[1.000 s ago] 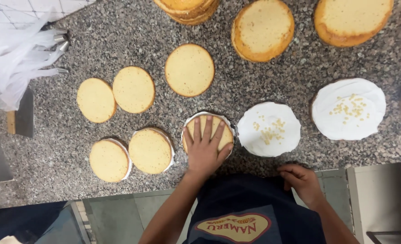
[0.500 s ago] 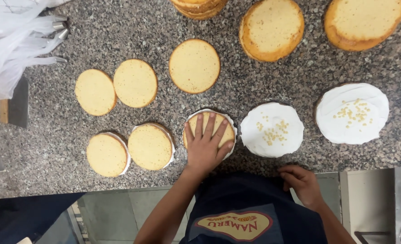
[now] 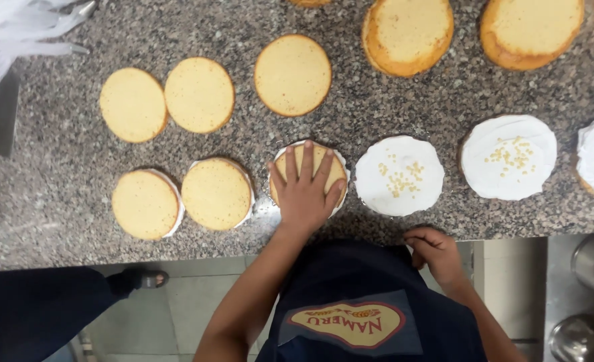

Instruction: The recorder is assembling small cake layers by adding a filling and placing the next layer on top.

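Fingers (image 3: pixel 307 167) of the left hand (image 3: pixel 305 198) spread wide apart and pressed flat on top of a round sponge cake layer (image 3: pixel 295 157), palm down, clamped on nothing. Layer seated on white cream, directly under the palm, third in the near row on the granite tabletop (image 3: pixel 62 208). Pointing away from the body, toward the bare layer (image 3: pixel 293 75) beyond. Just to the right, not touching, a cream-covered round (image 3: pixel 399 175) with yellow sprinkles. Right hand (image 3: pixel 436 253) loosely curled at the tabletop edge, empty, nearer that cream round than the left. No long axis to a round layer.
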